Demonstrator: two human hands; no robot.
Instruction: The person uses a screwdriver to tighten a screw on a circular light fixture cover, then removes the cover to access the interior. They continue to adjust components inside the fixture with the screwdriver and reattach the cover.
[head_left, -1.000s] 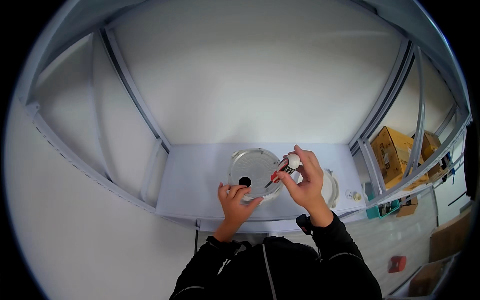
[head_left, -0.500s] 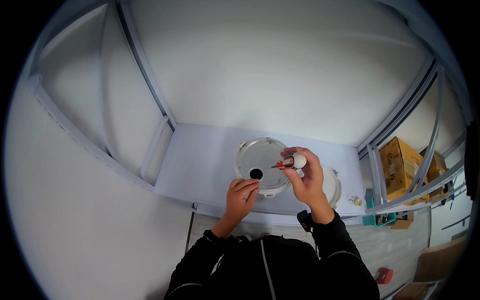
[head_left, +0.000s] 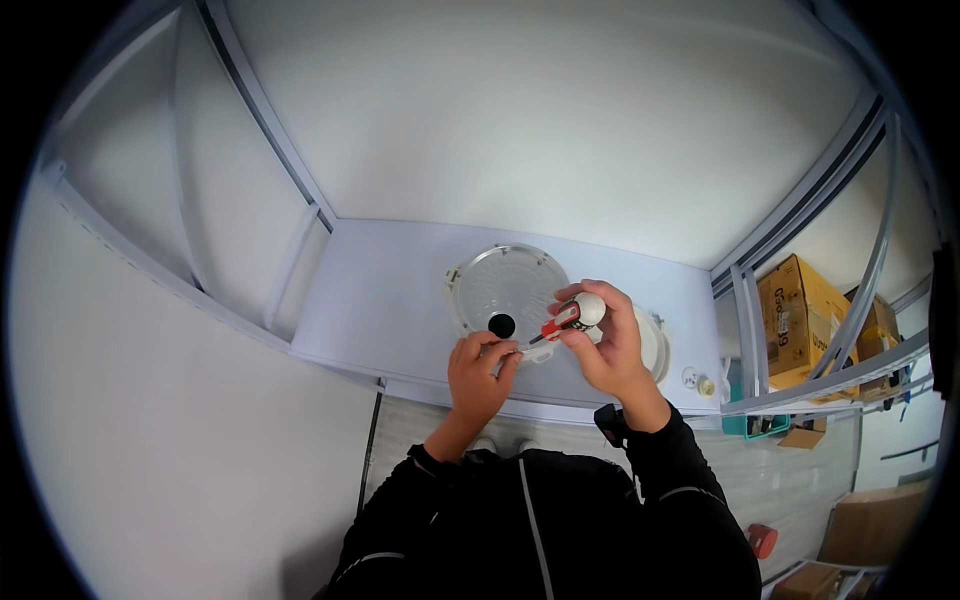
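Round translucent plastic disc lies on the pale flat tabletop; right hand grips a red-and-white screwdriver; left hand bunches fingertips at the disc's near edge, grasp unclear. A slipping tip could jab them.

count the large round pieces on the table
2: a grey-faced piece with a round black spot, by the left hand, and a white piece, partly hidden behind the right hand.

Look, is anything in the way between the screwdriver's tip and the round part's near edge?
Nothing visible is in the way. The red-and-grey screwdriver in the right hand points toward the near edge of the round part, with the left hand close beside its tip.
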